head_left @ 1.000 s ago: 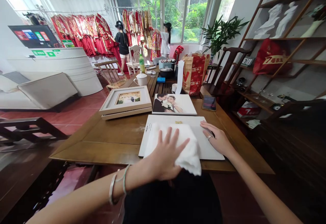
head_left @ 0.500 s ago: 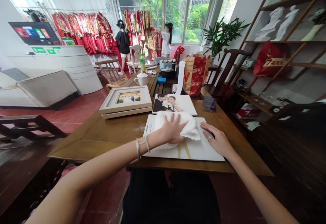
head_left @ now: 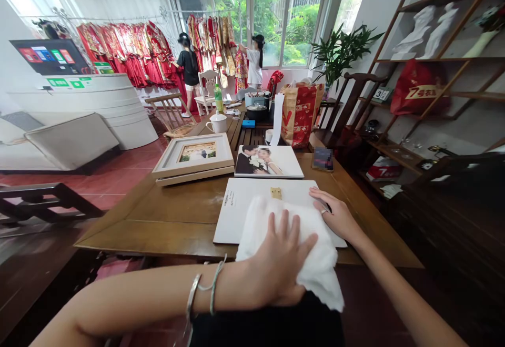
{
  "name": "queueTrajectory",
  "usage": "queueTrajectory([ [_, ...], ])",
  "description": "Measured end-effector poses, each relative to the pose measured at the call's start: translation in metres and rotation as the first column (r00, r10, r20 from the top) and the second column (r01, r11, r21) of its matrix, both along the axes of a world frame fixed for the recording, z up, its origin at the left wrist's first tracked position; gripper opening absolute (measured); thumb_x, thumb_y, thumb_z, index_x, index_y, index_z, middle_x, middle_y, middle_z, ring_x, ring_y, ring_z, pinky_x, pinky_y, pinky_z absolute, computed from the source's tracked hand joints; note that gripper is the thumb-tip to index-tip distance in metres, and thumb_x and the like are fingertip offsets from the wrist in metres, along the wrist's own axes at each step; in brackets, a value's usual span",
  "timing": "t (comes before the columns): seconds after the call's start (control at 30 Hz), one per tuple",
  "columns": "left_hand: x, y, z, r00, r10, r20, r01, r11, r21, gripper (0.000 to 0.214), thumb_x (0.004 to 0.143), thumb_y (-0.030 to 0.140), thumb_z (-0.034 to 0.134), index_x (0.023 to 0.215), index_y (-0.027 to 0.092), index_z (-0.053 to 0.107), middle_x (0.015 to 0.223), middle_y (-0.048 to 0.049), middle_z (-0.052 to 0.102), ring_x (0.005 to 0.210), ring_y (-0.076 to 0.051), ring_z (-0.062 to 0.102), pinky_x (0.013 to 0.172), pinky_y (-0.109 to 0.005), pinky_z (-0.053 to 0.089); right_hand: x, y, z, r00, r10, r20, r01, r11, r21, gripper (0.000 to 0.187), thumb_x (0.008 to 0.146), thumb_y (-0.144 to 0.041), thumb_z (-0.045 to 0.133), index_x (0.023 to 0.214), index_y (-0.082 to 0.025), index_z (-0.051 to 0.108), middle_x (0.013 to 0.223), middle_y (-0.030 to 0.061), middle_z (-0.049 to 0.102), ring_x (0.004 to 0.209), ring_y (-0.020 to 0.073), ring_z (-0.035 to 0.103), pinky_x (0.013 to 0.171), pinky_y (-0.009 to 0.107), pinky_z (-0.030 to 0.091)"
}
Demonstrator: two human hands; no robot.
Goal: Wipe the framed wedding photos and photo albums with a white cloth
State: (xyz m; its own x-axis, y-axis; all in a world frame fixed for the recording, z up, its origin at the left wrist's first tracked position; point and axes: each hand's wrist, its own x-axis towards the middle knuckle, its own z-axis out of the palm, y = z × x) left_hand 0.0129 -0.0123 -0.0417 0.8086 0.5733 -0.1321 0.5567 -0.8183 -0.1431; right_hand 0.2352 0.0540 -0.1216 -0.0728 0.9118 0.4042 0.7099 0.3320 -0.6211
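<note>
A white flat album lies on the wooden table in front of me. My left hand presses flat, fingers spread, on a white cloth that covers the album's near edge and hangs over the table's front. My right hand, with a ring on one finger, rests open on the album's right side. A small gold mark shows on the album beyond the cloth.
A photo album with a couple's picture and stacked picture frames lie further back. Behind them stand a white cup, a red bag and a phone. Two people stand by racks of red garments.
My left hand has pulled the cloth from the album's far edge back toward me to its near edge. My right hand has stayed in place.
</note>
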Motion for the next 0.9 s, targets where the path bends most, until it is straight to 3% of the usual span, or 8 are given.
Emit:
queueTrajectory([
  [0.1,0.003,0.006,0.001,1.0,0.01,0.021,-0.01,1.0,-0.009,0.083,0.076,0.055,0.051,0.144,0.018,0.019,0.144,-0.0223,0.025,0.13,-0.046,0.021,0.098,-0.062,0.021,0.0,0.0,0.0,1.0,0.003,-0.003,-0.003,1.0,-0.001,0.033,0.083,-0.026,0.047,0.111,-0.019,0.064,0.126,0.0104,0.058,0.121,0.0241,0.05,0.104,0.045,0.036],
  [0.37,0.029,0.084,-0.005,0.984,0.166,0.068,-0.17,0.984,0.056,0.07,0.082,0.053,0.045,0.141,0.019,0.027,0.138,-0.0218,0.035,0.124,-0.043,0.032,0.094,-0.059,0.027,0.003,0.002,-0.001,0.999,0.021,-0.028,-0.021,1.0,0.007,0.041,0.075,-0.016,0.048,0.113,-0.02,0.063,0.127,0.0084,0.058,0.121,0.0254,0.05,0.102,0.042,0.039],
  [0.5,0.037,0.104,-0.011,0.981,0.17,0.09,-0.177,0.981,0.076,0.066,0.086,0.049,0.042,0.142,0.019,0.024,0.139,-0.0207,0.033,0.125,-0.041,0.031,0.095,-0.058,0.024,0.005,0.003,-0.003,1.0,-0.003,-0.024,0.003,1.0,0.007,0.048,0.07,-0.009,0.047,0.114,-0.02,0.063,0.128,0.0075,0.057,0.12,0.0251,0.051,0.101,0.041,0.04],
  [0.6,0.038,0.093,-0.013,0.982,0.175,0.072,-0.181,0.979,0.093,0.071,0.084,0.049,0.046,0.142,0.017,0.023,0.14,-0.0225,0.031,0.127,-0.042,0.028,0.097,-0.058,0.022,0.005,0.002,-0.001,1.0,0.011,-0.02,-0.011,1.0,-0.008,0.046,0.072,-0.011,0.047,0.114,-0.019,0.062,0.129,0.0086,0.056,0.121,0.0261,0.051,0.1,0.042,0.041],
  [0.8,0.033,0.016,-0.011,0.995,0.102,-0.023,-0.098,0.985,0.139,0.086,0.077,0.056,0.05,0.144,0.013,0.018,0.143,-0.0243,0.027,0.129,-0.044,0.024,0.099,-0.056,0.02,0.007,0.002,-0.001,0.998,0.042,-0.054,-0.043,0.999,-0.017,0.043,0.072,-0.015,0.05,0.113,-0.017,0.063,0.128,0.0124,0.057,0.121,0.0266,0.05,0.103,0.043,0.038],
  [0.9,0.033,-0.007,-0.011,0.997,0.07,-0.027,-0.064,0.984,0.165,0.088,0.077,0.06,0.047,0.144,0.012,0.019,0.141,-0.0245,0.031,0.128,-0.044,0.028,0.099,-0.054,0.021,0.009,0.003,-0.004,0.995,0.062,-0.084,-0.062,0.998,-0.001,0.039,0.076,-0.017,0.047,0.11,-0.018,0.065,0.127,0.0117,0.058,0.121,0.025,0.05,0.103,0.043,0.038],
])
